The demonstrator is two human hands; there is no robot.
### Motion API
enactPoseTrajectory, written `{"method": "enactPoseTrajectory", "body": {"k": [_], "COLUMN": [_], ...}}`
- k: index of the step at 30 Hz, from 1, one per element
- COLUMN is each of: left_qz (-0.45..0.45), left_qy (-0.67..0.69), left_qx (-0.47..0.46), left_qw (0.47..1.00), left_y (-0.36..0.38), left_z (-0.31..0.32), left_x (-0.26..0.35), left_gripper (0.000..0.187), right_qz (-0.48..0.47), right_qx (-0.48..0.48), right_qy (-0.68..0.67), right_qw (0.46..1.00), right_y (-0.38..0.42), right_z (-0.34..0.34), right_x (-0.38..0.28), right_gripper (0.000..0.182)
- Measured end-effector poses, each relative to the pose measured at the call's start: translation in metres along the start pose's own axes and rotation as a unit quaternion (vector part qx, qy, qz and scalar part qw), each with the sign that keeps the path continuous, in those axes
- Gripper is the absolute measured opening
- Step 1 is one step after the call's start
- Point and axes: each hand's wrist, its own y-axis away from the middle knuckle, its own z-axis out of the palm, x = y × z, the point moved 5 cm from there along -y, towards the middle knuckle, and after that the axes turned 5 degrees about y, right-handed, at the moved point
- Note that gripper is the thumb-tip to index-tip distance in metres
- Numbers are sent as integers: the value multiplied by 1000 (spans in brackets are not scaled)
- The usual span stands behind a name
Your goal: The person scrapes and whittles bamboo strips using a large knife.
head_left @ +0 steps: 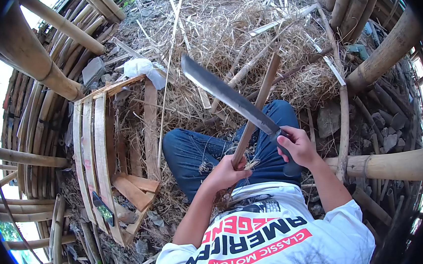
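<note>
My left hand (226,172) is closed around the lower end of a brown wooden stick (259,103), which slants up and away to the right. In my right hand (297,147) is the black handle of a machete (233,98). Its long dark blade points up and left and crosses the stick in this view, with a bright edge along its lower-left side. Both hands are above my lap, over my blue jeans (188,151). Some frayed fibres show beside my left hand.
A slatted wooden crate (90,156) stands at my left with wood offcuts (136,187) in it and a phone-like dark object (103,209) on its slats. A white plastic bag (143,70) lies at its far end. Straw and shavings (229,36) cover the ground; bamboo poles (388,165) surround me.
</note>
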Motion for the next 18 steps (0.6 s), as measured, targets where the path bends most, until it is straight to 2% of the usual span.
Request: {"method": "enactPoseTrajectory", "body": {"k": [1, 3, 5, 7, 9, 13, 15, 17, 18], "left_qz": [10, 14, 15, 7, 6, -13, 4, 6, 11], "left_qy": [-5, -5, 4, 9, 29, 38, 9, 14, 16], "left_qx": [3, 7, -11, -13, -25, -28, -32, -28, -28], "left_qw": [1000, 1000, 1000, 1000, 999, 999, 999, 999, 999], "left_y": [0, 2, 3, 3, 3, 3, 1, 2, 0], "left_z": [0, 0, 1, 0, -2, 2, 2, 2, 1], "left_x": [0, -3, -1, -1, -4, -11, -11, -12, -10], "left_gripper": [44, 44, 44, 45, 45, 42, 41, 42, 43], "right_qz": [-3, 5, -32, -38, -16, -23, -29, -33, -23], "right_qx": [-8, 7, 51, 57, 28, 61, 86, 89, 91], "right_qy": [43, 24, -46, -58, -18, 55, 32, -72, -61], "right_qw": [999, 1000, 997, 996, 999, 996, 995, 993, 994], "right_y": [1, -5, -15, -15, -7, -6, -11, -17, -15], "right_z": [0, -5, -12, -8, -2, -20, -22, -15, -7], "right_x": [0, 0, -1, 0, 5, 10, 10, 6, 2], "right_gripper": [33, 35, 33, 33, 34, 40, 36, 34, 36]}}
